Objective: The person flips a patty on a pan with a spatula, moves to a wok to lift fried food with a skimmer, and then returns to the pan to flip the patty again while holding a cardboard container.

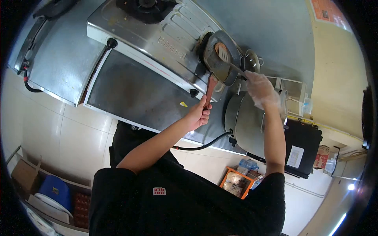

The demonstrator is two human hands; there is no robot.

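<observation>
My left hand (pixel 200 115) is wrapped round the reddish-brown handle of a frying pan (pixel 214 59), which sits over the right burner of the stove. In the pan lies a round browned patty (pixel 219 48). My right hand (pixel 260 88), in a clear plastic glove, grips the handle of a slotted spatula (pixel 224 54). The spatula's slotted head overlaps the patty in this view. Some yellowish liquid shows in the pan's lower part.
A steel gas stove (pixel 157 35) has a second burner (pixel 147 4) at the far left. Beside the pan are a shiny lid (pixel 251 62) and a large steel pot (pixel 248 122). A yellow scrap (pixel 183 104) lies on the steel counter (pixel 134 90). An orange crate (pixel 247 185) stands on the floor.
</observation>
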